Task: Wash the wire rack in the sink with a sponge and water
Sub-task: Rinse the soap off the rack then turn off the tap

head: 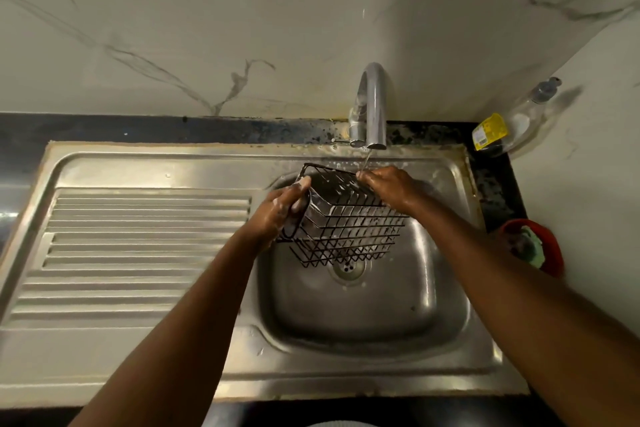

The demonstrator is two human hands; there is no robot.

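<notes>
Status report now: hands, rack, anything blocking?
Left hand and right hand both gripping rack. Rack tilted over sink, under running tap. Nothing blocking.

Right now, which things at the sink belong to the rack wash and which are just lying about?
In use: wire rack, left hand, right hand, tap running, sink.
Idle: soap bottle, red bowl holding a green sponge, drainboard.

Both bare forearms reach forward and converge. The left hand (282,210), wet and soapy, curls its fingers closed in a grip. The right hand (389,187) lies palm down, fingertips pinched together.
</notes>
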